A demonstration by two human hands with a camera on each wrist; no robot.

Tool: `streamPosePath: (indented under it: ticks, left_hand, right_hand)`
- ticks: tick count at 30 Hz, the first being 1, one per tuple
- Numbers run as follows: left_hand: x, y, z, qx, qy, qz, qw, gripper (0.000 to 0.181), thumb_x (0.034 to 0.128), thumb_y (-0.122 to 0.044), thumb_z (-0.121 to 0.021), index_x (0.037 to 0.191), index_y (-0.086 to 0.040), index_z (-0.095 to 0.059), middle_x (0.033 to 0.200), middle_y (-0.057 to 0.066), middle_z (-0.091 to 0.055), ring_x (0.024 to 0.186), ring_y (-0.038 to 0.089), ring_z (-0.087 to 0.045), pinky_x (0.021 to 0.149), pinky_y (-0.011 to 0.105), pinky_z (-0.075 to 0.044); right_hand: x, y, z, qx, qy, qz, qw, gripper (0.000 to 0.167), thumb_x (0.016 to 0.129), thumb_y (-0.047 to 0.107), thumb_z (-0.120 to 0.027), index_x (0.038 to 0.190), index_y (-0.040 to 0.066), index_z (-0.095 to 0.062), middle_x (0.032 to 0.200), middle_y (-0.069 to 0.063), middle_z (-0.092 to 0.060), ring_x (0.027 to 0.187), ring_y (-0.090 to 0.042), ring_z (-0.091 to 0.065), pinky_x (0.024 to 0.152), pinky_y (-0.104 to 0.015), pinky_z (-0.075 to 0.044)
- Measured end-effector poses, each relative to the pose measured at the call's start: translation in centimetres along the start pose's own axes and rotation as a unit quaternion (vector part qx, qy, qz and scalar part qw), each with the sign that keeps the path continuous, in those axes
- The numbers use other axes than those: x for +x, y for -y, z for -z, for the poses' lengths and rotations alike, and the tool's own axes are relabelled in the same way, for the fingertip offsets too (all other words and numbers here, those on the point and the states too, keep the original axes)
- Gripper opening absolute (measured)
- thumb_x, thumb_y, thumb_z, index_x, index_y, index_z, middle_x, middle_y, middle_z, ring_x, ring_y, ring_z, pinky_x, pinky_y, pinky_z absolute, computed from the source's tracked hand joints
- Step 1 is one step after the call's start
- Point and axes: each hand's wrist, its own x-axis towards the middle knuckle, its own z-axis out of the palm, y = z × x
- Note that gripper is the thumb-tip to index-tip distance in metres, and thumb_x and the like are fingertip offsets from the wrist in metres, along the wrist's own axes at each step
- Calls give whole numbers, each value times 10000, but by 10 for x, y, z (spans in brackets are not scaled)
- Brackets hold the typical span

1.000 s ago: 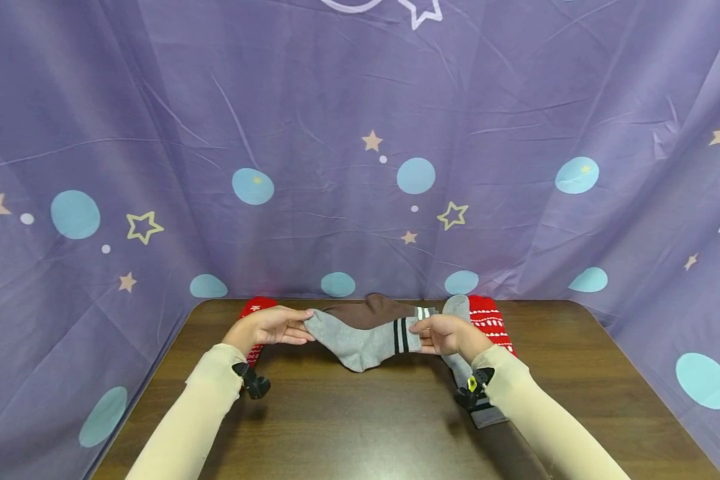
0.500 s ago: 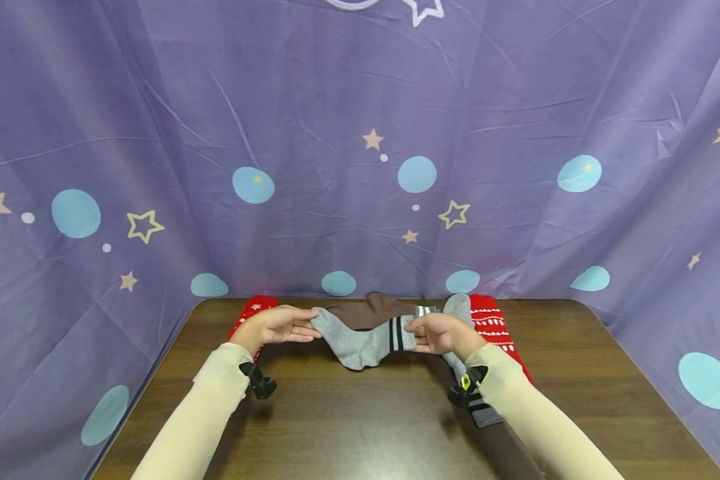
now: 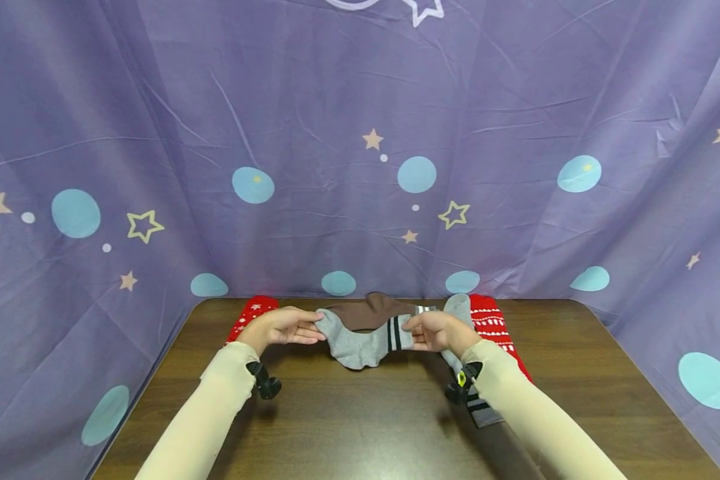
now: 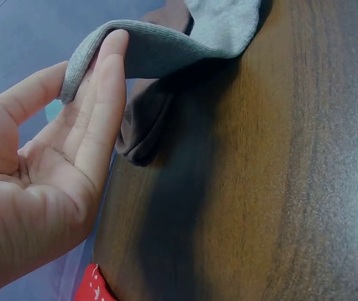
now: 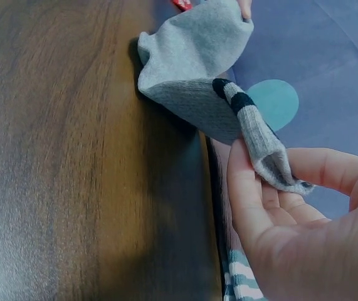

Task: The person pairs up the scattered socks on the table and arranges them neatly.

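A light grey sock (image 3: pixel 360 349) with two black stripes near its cuff hangs between my two hands above the table, its middle sagging. My left hand (image 3: pixel 287 327) pinches the toe end between thumb and fingers. In the left wrist view the sock's toe (image 4: pixel 113 37) folds over those fingertips. My right hand (image 3: pixel 441 331) pinches the cuff, and the right wrist view shows the cuff opening (image 5: pixel 276 166) between thumb and fingers. Just behind the held sock lies a brown sock (image 3: pixel 377 310), partly covered by it.
A red patterned sock (image 3: pixel 253 313) lies beyond my left wrist. On the right are another grey sock (image 3: pixel 456 307) with a dark striped cuff, partly under my right arm, and a red and white sock (image 3: pixel 489 321). A purple curtain (image 3: pixel 360 247) rises behind the wooden table (image 3: pixel 348 427).
My left hand has moved right and my right hand slightly left, so they are closer together. The grey sock between them sags and bends more. Both grips stay the same.
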Motion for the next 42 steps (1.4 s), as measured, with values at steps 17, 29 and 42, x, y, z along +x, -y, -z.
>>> streamPosePath:
  ticks: [17,29,42]
  left_hand:
    - [1,5,4,133,-374,211,9990,161,1063,-140,-532,943,-89,-628,869,58,-706,821,169,-750,883,332,-626]
    - [2,7,7,115,-711,293,9970,90,1033,-120,-579,970,-68,-617,877,57,-695,803,167,-743,813,298,-637]
    - [-2,10,10,133,-737,324,9967,173,1017,-90,-595,860,-97,-667,819,36,-724,778,151,-741,830,304,-636]
  right_hand:
    - [-2,2,-3,-429,-183,-58,9989,110,987,10,-505,909,68,-558,784,42,-654,759,-81,-627,737,-206,-542]
    - [2,0,2,-871,-380,-154,9954,173,975,-13,-478,851,75,-561,784,37,-642,802,-109,-617,861,-278,-538]
    - [77,-38,60,-1226,-540,-355,9904,213,923,65,-613,1115,0,-551,1253,-158,-627,1162,-275,-595,1085,-439,-477]
